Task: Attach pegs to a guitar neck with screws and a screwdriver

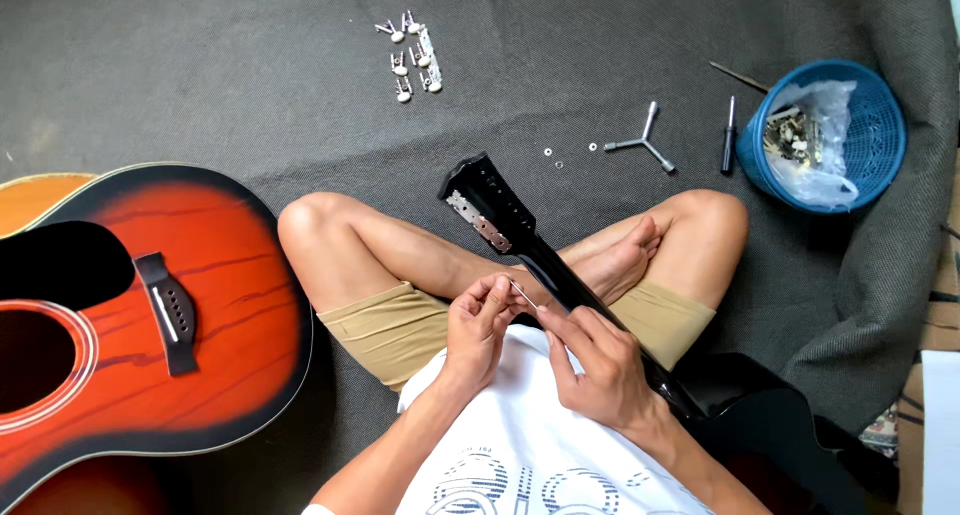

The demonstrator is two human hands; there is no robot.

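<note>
Near centre, above the lap: thin metal rod (523, 294), light, stiff, slippery, likely easy to drop; best pinched at its ends. Left hand (476, 327) and right hand (598, 360) each hold one end in a narrow fingertip grip, beside the black guitar neck (530, 250) resting across the legs

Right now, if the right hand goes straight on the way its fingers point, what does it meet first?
The right hand points up-left, so probably the thin metal pin pinched between both hands, then the left hand's fingertips. Depth is unclear.

Glossy black guitar neck (520, 237), glossy wooden sunburst guitar (230, 315), blue plastic basket (878, 125).
</note>
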